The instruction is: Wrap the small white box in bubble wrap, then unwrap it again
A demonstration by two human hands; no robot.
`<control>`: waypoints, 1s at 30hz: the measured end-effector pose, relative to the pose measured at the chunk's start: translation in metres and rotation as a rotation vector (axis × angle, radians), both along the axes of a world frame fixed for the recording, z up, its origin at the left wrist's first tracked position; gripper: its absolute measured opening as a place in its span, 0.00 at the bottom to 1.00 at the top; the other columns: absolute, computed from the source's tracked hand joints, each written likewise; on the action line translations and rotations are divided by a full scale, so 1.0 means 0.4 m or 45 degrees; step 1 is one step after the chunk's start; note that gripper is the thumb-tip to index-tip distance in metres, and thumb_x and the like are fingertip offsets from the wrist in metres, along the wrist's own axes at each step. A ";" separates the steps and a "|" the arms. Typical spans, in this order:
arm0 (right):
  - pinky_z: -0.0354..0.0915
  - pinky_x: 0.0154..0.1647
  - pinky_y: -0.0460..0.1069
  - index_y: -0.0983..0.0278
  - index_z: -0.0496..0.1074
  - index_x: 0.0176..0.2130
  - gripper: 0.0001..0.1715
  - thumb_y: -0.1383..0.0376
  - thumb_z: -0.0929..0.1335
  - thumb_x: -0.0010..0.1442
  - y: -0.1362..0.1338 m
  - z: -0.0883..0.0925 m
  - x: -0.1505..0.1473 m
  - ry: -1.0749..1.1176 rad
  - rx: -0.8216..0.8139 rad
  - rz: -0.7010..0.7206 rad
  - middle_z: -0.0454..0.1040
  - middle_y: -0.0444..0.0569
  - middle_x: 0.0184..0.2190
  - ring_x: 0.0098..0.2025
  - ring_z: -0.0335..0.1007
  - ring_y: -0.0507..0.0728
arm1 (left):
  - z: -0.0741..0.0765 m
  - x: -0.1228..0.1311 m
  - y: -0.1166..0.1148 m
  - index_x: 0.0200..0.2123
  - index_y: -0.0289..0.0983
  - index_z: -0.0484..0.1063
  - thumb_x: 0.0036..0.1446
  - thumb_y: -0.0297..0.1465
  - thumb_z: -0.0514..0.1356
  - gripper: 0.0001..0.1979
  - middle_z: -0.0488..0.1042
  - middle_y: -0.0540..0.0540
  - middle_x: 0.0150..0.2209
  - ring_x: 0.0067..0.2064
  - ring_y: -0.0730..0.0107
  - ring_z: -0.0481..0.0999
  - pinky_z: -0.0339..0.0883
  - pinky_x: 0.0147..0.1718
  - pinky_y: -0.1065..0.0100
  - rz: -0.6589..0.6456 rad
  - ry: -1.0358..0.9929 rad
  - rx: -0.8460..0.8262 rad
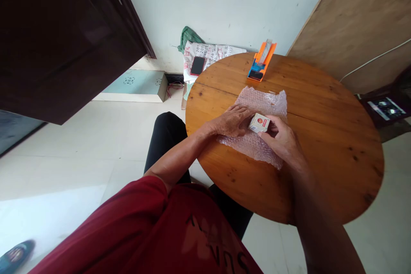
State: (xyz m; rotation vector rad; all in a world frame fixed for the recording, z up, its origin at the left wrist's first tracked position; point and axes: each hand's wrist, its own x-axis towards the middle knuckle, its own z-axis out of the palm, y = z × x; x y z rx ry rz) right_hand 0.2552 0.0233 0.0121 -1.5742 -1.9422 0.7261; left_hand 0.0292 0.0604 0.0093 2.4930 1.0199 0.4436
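A small white box with red print point(259, 123) sits on a sheet of bubble wrap point(257, 149) spread over the round wooden table. My right hand point(282, 139) grips the box from its right side, thumb at the front and fingers behind. Flat on the wrap's left part lies my left hand point(233, 120), fingers stretched out, close beside the box. An orange and blue tape dispenser point(259, 66) with a roll of clear tape stands beyond the wrap, near the table's far edge.
The round wooden table point(334, 137) fills the right side. Behind its far left edge, a phone point(197, 65) rests on a printed white sack point(218, 50), near a green bag point(189, 37). A dark door point(64, 30) stands at left, and a pale flat box point(135, 85) lies on the floor.
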 end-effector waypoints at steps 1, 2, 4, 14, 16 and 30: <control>0.74 0.50 0.63 0.57 0.70 0.55 0.30 0.62 0.72 0.53 0.000 -0.001 0.001 -0.003 -0.004 0.002 0.81 0.52 0.46 0.45 0.79 0.65 | 0.001 0.000 -0.001 0.68 0.31 0.56 0.55 0.33 0.63 0.39 0.62 0.33 0.67 0.70 0.50 0.58 0.47 0.70 0.52 -0.002 0.004 0.003; 0.74 0.50 0.63 0.57 0.69 0.56 0.30 0.62 0.72 0.53 0.001 -0.001 0.001 -0.004 -0.008 0.002 0.81 0.52 0.45 0.45 0.79 0.65 | 0.000 0.000 -0.001 0.68 0.30 0.56 0.54 0.32 0.63 0.39 0.62 0.32 0.67 0.70 0.49 0.58 0.47 0.70 0.52 -0.003 0.009 0.004; 0.74 0.49 0.62 0.58 0.69 0.56 0.30 0.62 0.72 0.54 0.000 0.000 0.002 -0.005 -0.007 0.005 0.81 0.52 0.46 0.45 0.79 0.64 | -0.005 0.000 0.001 0.68 0.31 0.56 0.53 0.30 0.63 0.40 0.62 0.32 0.67 0.70 0.49 0.58 0.47 0.70 0.52 -0.002 0.011 0.002; 0.73 0.50 0.62 0.58 0.70 0.54 0.28 0.62 0.71 0.54 0.001 0.004 0.000 0.006 0.003 0.022 0.80 0.52 0.47 0.45 0.79 0.64 | -0.016 0.000 0.007 0.67 0.36 0.56 0.52 0.31 0.62 0.39 0.64 0.36 0.66 0.70 0.50 0.58 0.47 0.70 0.50 -0.009 -0.037 0.002; 0.73 0.49 0.62 0.58 0.70 0.54 0.28 0.62 0.71 0.54 0.001 0.003 0.000 0.000 0.012 0.026 0.80 0.52 0.46 0.45 0.79 0.64 | -0.017 -0.001 0.007 0.67 0.37 0.56 0.52 0.31 0.62 0.39 0.64 0.36 0.66 0.70 0.50 0.59 0.48 0.70 0.50 -0.015 -0.043 0.017; 0.73 0.50 0.61 0.58 0.70 0.55 0.28 0.62 0.71 0.53 -0.004 0.014 -0.006 -0.040 0.024 0.021 0.80 0.53 0.48 0.46 0.79 0.64 | -0.018 -0.003 0.007 0.67 0.37 0.56 0.53 0.31 0.62 0.39 0.64 0.36 0.65 0.70 0.49 0.58 0.49 0.69 0.49 -0.008 -0.033 0.015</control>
